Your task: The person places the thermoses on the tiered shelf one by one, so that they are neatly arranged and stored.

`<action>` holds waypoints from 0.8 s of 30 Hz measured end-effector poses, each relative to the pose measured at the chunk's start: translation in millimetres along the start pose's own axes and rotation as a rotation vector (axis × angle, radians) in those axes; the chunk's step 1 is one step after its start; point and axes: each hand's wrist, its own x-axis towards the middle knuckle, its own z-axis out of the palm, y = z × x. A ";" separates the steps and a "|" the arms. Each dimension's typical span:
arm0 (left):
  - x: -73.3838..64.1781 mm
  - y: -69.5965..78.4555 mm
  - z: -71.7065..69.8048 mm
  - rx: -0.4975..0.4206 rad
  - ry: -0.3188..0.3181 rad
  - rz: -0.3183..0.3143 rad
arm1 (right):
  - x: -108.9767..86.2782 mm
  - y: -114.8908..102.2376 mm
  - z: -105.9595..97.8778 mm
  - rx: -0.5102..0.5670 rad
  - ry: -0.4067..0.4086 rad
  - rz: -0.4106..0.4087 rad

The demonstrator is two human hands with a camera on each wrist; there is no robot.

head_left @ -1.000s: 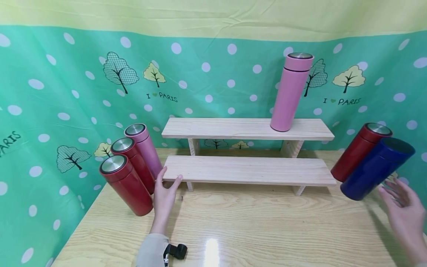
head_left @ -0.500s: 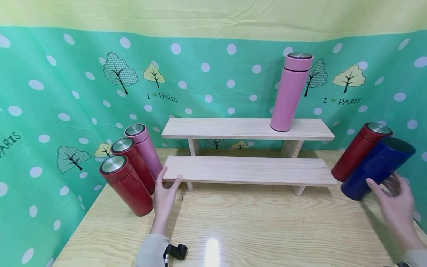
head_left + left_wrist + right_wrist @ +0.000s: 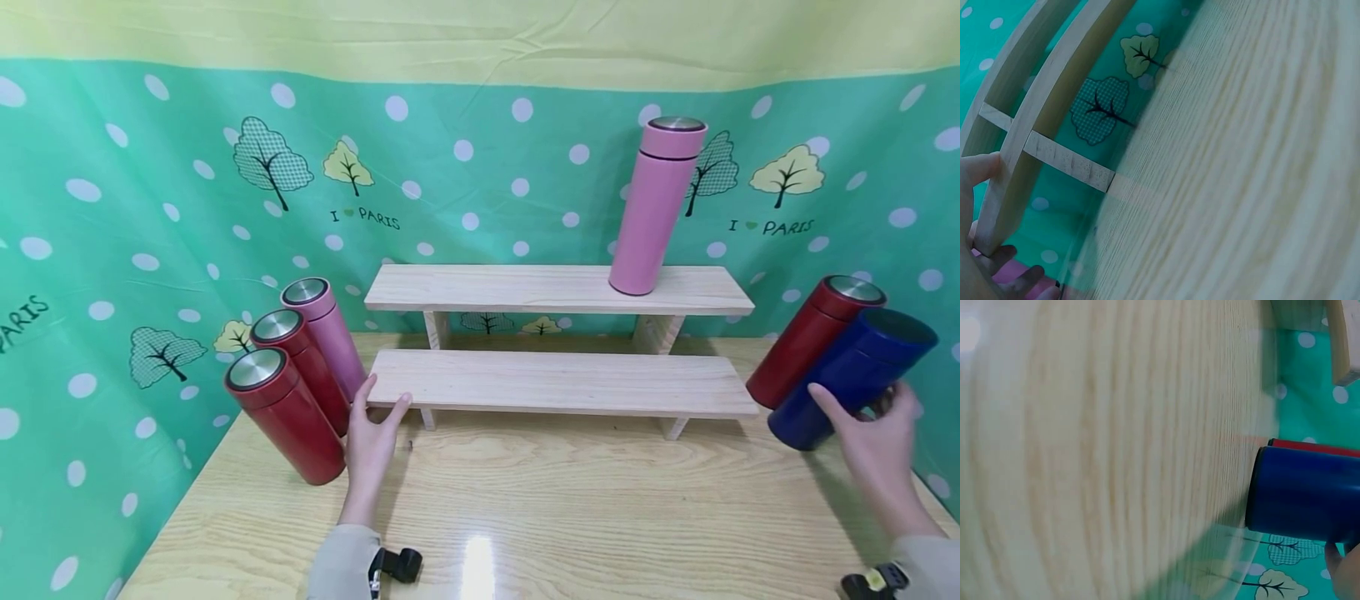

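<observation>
My left hand grips the left end of the two-tier wooden shelf's lower board; in the left wrist view the thumb and fingers lie on either side of that end. At the right, my right hand holds a dark blue thermos bottle around its middle, thumb in front and fingers behind. The blue bottle stands on the table, its base showing in the right wrist view. Close behind it is a red thermos bottle, partly hidden. A pink thermos bottle stands on the shelf's upper board, towards its right end.
Left of the shelf, two red thermos bottles and a pink one stand in a row on the wooden table. A green dotted cloth hangs behind and at both sides.
My right hand has moved left to the blue thermos bottle and taken hold of it. The bottle has stayed in place, and my left hand has kept its grip on the shelf.
</observation>
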 end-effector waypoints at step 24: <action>0.3 1.2 0.0 -0.012 -0.005 -0.006 | 5.1 1.2 6.0 -0.064 -0.009 0.027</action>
